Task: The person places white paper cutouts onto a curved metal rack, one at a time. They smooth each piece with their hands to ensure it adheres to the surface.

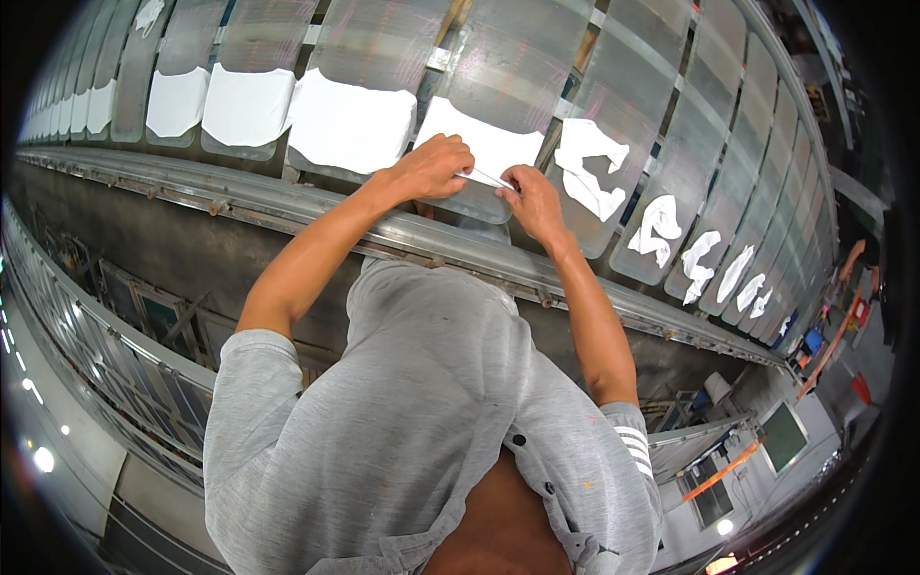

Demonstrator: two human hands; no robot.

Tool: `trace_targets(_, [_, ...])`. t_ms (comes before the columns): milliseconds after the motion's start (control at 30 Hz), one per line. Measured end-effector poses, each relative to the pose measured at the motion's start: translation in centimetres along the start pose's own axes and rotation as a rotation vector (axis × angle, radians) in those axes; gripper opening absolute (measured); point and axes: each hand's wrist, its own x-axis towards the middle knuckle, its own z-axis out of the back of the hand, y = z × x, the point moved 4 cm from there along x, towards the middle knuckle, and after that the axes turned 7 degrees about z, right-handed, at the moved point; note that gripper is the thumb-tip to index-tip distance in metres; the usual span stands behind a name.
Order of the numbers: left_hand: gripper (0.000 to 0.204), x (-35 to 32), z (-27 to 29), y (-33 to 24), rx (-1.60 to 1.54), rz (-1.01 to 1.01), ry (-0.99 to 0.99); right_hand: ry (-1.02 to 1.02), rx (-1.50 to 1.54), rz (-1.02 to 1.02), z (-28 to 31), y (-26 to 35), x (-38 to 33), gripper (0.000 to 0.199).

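A white fabric piece [479, 132] lies across the lower part of a grey flat board [508, 77] in front of me. At its near edge, my left hand [431, 169] has its fingers closed on the fabric. My right hand [533, 203] pinches the same edge at the right corner, and a thin fold of cloth is drawn tight between the two hands. To the left, a wider white fabric piece [350, 123] rests flat on its own board. Just right of my right hand, a crumpled white fabric piece [578, 165] sits twisted on the adjoining board.
More boards run in a row both ways. Flat white pieces [247, 101] lie on those at left, crumpled ones [655, 230] on those at right. A metal rail [402, 230] passes between the boards and my body. A second railed row [105, 316] stands behind me at left.
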Motion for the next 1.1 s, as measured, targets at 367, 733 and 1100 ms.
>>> trace_targets(367, [0.007,-1.6,-0.1,0.3,-0.124,0.090,-0.166,-0.155,-0.096,0.204,0.0,1.1,-1.4,0.010])
trace_targets(733, [0.011,-3.1,-0.5,-1.2,0.120,-0.044,-0.201,-0.196,-0.170,0.317,-0.6,1.5,-2.2,0.011])
trace_targets(1100, [0.026,-4.5,-0.5,-2.3,0.154,-0.060,-0.160,-0.201,-0.214,0.356,-1.4,1.5,-3.5,0.019])
